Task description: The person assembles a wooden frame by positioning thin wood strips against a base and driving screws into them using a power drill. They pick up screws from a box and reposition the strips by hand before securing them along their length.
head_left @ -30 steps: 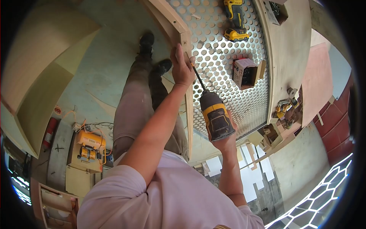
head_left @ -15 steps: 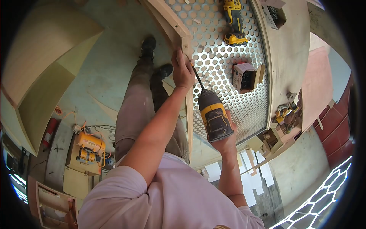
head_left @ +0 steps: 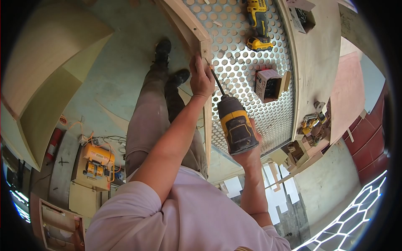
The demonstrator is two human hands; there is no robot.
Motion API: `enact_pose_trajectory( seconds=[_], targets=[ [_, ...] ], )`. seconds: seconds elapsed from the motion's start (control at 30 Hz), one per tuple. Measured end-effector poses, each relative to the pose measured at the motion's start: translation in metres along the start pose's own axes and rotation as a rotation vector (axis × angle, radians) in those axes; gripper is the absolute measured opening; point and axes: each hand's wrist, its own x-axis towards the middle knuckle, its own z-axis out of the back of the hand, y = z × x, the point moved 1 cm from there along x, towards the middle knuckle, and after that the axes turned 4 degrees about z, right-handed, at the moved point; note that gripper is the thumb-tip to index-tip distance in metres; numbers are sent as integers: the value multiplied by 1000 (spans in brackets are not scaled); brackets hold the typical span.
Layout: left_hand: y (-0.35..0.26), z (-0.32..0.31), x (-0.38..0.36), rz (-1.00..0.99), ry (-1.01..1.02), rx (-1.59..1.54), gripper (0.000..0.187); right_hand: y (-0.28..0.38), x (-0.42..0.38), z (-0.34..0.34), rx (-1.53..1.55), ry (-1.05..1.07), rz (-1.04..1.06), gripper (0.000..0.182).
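Note:
My right hand (head_left: 250,157) is wrapped around the grip of a yellow and black cordless drill (head_left: 238,127). From its chuck a long dark bit (head_left: 217,81) slants up and left to the edge of a wooden frame (head_left: 204,46). My left hand (head_left: 202,81) closes over that frame edge, fingers on one side and thumb on the other, close beside the bit's tip. A thin screw-like piece (head_left: 207,61) shows at the tip, too small to be sure of. Perforated metal sheet (head_left: 234,62) lies just right of the frame.
On the perforated sheet are a second yellow and black power tool (head_left: 259,27) and an open carton of dark screws (head_left: 269,85). Another screw box (head_left: 302,19) sits upper right. Curved wooden panels (head_left: 54,54) stand at left. An orange compressor (head_left: 99,157) rests lower left.
The drill has shifted very slightly to the right with my right hand. My left hand stays at the frame edge.

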Motion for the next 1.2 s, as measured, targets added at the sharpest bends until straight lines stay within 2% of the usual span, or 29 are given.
enact_pose_trajectory(
  seconds=[0.2,0.33,0.53,0.63,0.73,0.83,0.93,1.03,1.13,1.2],
  targets=[
    [-3,2,1,10,12,-9,71,4,4,3,53,3,-54,35],
    [-4,3,1,8,7,11,72,7,8,7,-31,35,20,36],
    [-1,1,1,36,21,19,72,26,24,12,71,56,-40,37],
    [2,-1,1,-5,-3,26,76,28,29,12,129,67,2,43],
    [2,-3,-1,8,-67,20,87,35,33,16,128,105,-61,44],
    [-3,-1,-3,184,-14,-46,95,35,35,16,117,47,-58,46],
    [-15,2,0,390,27,31,101,29,36,19,164,67,-49,48],
    [-24,-1,3,586,59,65,80,35,39,23,203,152,-160,47],
    [-15,-2,9,642,231,-31,62,36,39,19,181,132,-146,45],
    [-16,-3,11,639,206,-20,57,38,40,20,193,117,-129,43]
  ],
)
